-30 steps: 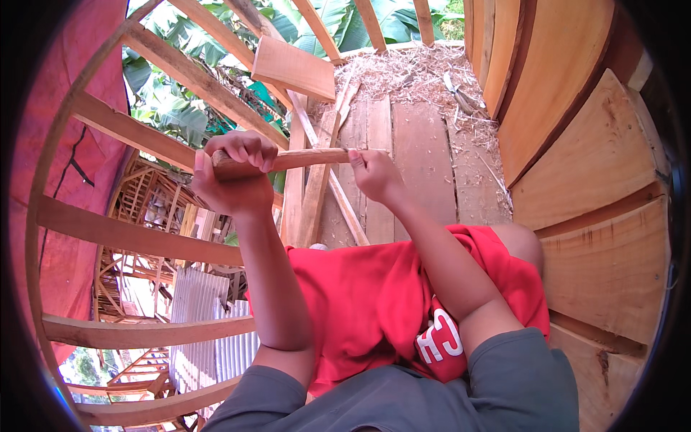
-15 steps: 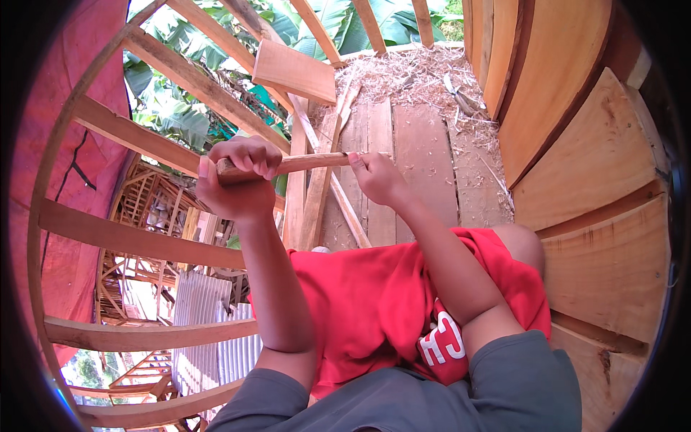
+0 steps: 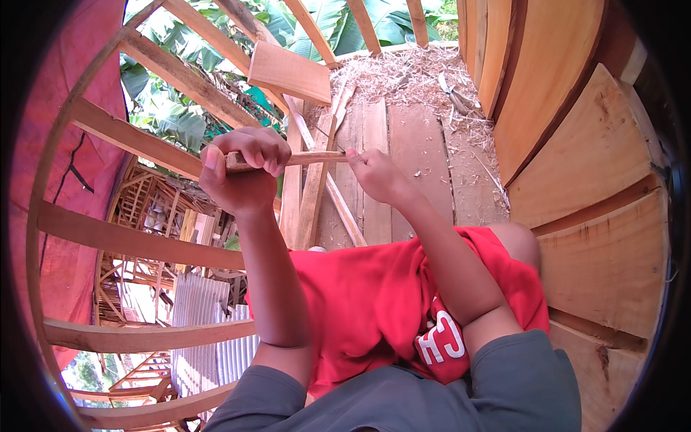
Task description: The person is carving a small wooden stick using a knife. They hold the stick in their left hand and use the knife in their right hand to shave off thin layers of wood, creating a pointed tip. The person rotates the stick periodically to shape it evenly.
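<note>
A short wooden stick [image 3: 314, 158], thicker toward the left, is held level in front of me between both hands. My left hand [image 3: 245, 162] is wrapped round its thick left end, the fingers curled over the top. At the right end my right hand [image 3: 374, 175] pinches the stick, thumb laid along it. The fingers of the right hand hide that tip. Behind the stick, a long narrow plank [image 3: 314, 194] leans at a slant, with a wide board piece [image 3: 289, 73] near its top.
Plank flooring [image 3: 417, 165] lies ahead, with a heap of wood shavings [image 3: 403, 79] at its far end. Slatted wooden framing [image 3: 144, 241] curves along my left, beside a pink sheet [image 3: 57, 158]. A wall of boards [image 3: 597, 144] closes the right side.
The stick has turned slightly in my hands and looks shorter and thinner now. Both hands stay gripped on it, the right shifted only a little. The whole view has slid slightly.
</note>
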Demonstrator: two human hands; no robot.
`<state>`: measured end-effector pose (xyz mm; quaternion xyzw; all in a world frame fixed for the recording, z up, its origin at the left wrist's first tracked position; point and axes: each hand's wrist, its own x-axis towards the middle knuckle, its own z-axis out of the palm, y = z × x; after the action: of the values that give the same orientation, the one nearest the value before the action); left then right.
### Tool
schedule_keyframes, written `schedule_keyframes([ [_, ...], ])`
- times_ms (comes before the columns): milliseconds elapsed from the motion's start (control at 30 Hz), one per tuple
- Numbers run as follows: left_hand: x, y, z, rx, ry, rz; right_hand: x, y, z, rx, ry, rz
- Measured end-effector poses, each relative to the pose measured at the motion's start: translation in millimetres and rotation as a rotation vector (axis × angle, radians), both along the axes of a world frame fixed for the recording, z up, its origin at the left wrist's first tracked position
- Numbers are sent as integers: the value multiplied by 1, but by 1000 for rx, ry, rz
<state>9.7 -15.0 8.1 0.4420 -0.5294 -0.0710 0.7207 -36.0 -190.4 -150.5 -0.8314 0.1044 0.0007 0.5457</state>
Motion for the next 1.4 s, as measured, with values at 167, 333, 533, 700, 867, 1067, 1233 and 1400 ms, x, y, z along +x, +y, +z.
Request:
schedule_keyframes([
  [167,-2,-8,-1,-38,104,65,-5,-16,-42,-6,27,-109],
  [333,8,7,1,-22,41,-46,3,11,-10,85,-188,-40],
  [533,13,6,-4,-49,38,-78,3,17,-13,61,-222,-76],
  [700,-3,-15,3,5,15,33,13,-10,-65,-23,-83,-186],
  [867,8,3,1,0,39,-39,10,3,-35,49,-51,-94],
  [1067,10,5,0,5,66,-58,1,17,-19,-26,-214,-121],
  [1233,4,-10,3,21,-25,-79,10,-11,-47,-56,-31,-141],
  [1400,11,1,3,-6,42,-112,5,-1,-31,-23,-197,-81],
])
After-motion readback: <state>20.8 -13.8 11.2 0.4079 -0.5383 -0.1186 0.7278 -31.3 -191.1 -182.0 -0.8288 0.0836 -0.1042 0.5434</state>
